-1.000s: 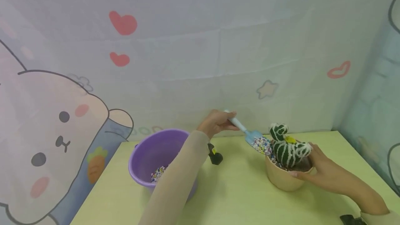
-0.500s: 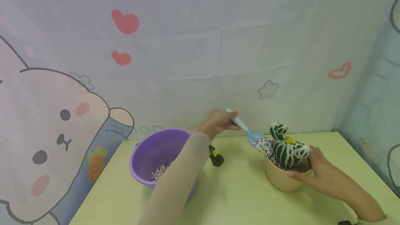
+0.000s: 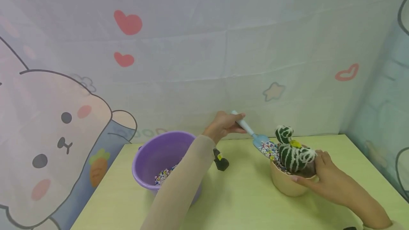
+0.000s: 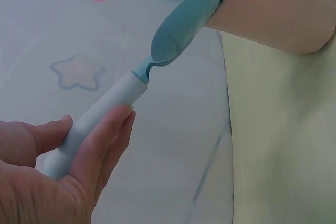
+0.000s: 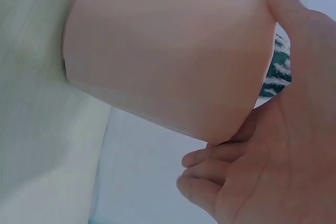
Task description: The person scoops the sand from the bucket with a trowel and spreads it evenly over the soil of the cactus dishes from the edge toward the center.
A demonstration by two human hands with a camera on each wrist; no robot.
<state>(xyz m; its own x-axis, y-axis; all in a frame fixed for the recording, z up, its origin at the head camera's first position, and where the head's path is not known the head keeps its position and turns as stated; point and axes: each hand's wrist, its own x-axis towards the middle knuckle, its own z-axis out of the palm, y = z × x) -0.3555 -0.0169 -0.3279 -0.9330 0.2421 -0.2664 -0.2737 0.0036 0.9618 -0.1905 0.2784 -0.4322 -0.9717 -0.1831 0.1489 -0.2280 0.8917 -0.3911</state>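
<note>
My left hand (image 3: 223, 124) grips the white handle of a small blue trowel (image 3: 260, 140), which slants down to the right. Colourful pebbles (image 3: 269, 149) lie on its blade, whose tip is at the left rim of a cream flowerpot (image 3: 289, 184). Inside the pot stands a dark green cactus (image 3: 291, 157) with white fuzzy stripes and a yellow flower, above brownish fill. My right hand (image 3: 333, 182) holds the pot by its right rim, thumb in front. In the right wrist view the thumb and fingers span the pot (image 5: 168, 56). The left wrist view shows the trowel's underside (image 4: 181, 30).
A purple bucket (image 3: 138, 171) with more colourful pebbles (image 3: 162, 176) stands on the left of the pale yellow table (image 3: 236, 201), partly behind my left sleeve. A printed cloth backdrop (image 3: 191, 63) rises right behind the table's far edge.
The trowel has shifted slightly right, its pebble-covered tip now at the pot's rim. My right hand has stayed on the pot, moving only a little.
</note>
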